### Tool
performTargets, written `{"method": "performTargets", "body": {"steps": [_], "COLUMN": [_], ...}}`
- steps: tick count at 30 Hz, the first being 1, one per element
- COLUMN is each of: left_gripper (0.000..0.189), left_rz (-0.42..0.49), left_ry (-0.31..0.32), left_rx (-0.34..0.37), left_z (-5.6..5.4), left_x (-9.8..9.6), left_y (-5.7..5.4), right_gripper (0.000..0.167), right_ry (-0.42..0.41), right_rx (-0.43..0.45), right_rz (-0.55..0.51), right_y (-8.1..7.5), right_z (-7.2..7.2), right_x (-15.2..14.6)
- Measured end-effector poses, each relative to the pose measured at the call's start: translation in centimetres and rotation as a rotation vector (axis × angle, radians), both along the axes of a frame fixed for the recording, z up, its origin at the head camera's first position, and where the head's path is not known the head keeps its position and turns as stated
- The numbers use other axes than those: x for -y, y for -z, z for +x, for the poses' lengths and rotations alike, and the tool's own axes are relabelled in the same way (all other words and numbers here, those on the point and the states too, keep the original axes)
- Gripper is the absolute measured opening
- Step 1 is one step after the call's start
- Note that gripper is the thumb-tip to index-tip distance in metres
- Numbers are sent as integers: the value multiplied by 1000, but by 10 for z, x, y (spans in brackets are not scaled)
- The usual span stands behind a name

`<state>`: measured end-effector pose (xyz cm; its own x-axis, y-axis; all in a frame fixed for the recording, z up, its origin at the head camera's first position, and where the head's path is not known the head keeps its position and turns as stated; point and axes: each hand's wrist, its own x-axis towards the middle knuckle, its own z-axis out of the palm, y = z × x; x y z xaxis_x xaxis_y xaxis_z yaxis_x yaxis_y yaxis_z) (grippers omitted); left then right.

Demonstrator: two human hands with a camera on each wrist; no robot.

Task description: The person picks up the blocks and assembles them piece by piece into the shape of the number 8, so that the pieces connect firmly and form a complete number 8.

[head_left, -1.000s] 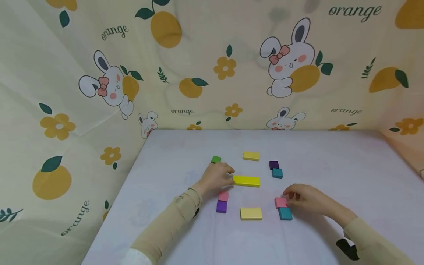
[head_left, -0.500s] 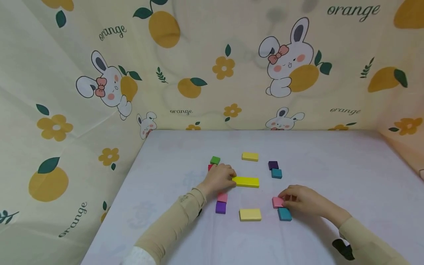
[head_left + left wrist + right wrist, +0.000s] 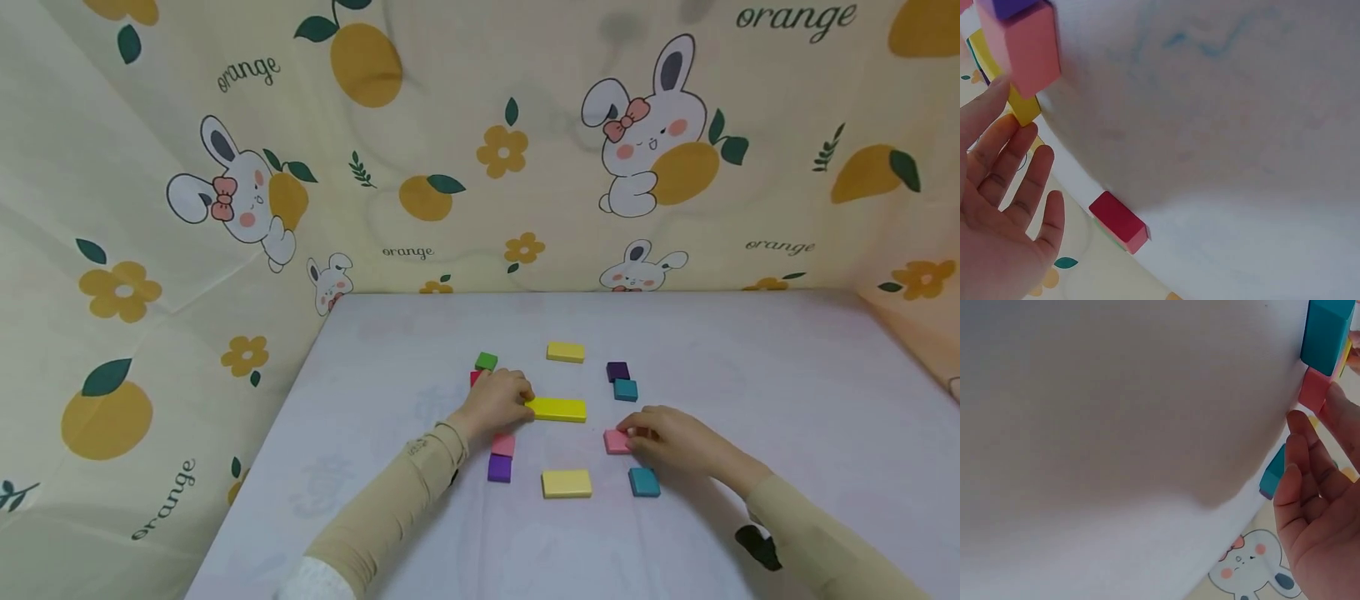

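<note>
In the head view, my left hand pinches the left end of a long bright yellow block, which lies flat on the table. The left wrist view shows thumb and fingertips at either side of that yellow block. My right hand grips a small pink block by its right end, thumb and forefinger about it. From the right wrist, this pink block shows behind a teal block. The teal block sits apart from it, nearer the front.
Pale yellow blocks lie behind and in front. At left, a pink block adjoins a purple one. A green block adjoins a partly hidden red block. Dark purple and teal blocks adjoin at back right.
The right hand has taken hold of the pink block and shifted it left and back, off the teal block. My left hand has moved slightly right and closed on the long yellow block's end.
</note>
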<state>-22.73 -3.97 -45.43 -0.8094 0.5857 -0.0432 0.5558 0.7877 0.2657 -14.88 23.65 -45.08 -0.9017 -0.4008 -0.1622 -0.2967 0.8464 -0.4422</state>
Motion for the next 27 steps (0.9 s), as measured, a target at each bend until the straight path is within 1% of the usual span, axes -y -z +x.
{"method": "performTargets", "body": {"steps": [7, 11, 17, 27], "left_gripper": [24, 24, 23, 24], "left_rz": [-3, 5, 5, 11], "left_ry": [-7, -8, -8, -6], "left_rx": [19, 26, 30, 35], "left_z": [0, 0, 0, -1], "left_x": [-1, -1, -1, -1], "left_y": [-1, -1, -2, -1], "right_gripper": [23, 23, 24, 25], "right_ry": [-16, -6, 0, 10], "right_rx": [-28, -29, -32, -17], "right_rz": [-5, -2, -5, -11], "right_y": [1, 2, 1, 3], "right_z": [-8, -12, -15, -16], "right_x": [8, 11, 15, 19]}}
